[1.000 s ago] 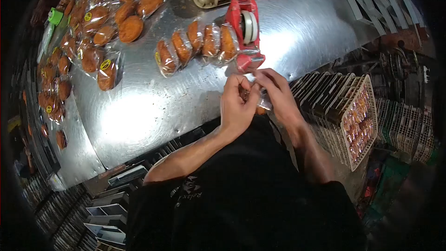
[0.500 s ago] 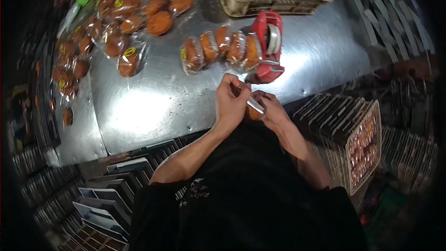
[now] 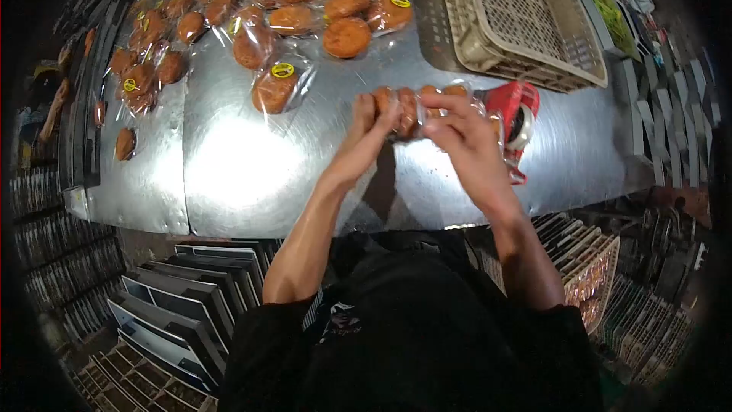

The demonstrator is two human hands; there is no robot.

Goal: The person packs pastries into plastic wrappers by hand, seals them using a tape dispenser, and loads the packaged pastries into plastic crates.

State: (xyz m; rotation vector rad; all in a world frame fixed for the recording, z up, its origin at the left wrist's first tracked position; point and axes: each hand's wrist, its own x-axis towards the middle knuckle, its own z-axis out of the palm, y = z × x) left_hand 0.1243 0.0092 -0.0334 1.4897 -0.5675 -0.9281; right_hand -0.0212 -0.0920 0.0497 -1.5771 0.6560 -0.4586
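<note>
A row of brown buns in clear plastic wrap stands on edge on the metal table, in front of me. My left hand is closed around the left end of this row, thumb along its near side. From the right, my right hand reaches over the row, thumb and fingers closed on a wrapped bun near the middle; its fingers hide part of the row. Touching or very near the right end of the row is a red tape dispenser with a pale roll of tape.
More bagged buns with yellow labels lie across the back and left of the metal table. A beige plastic crate sits at the back right. Below the front edge are grey trays and a crate of wrapped goods.
Both hands have moved from close to my body, where they held a wrapped bun, forward onto the row and apart. The view has shifted, so the table things appear further right.
</note>
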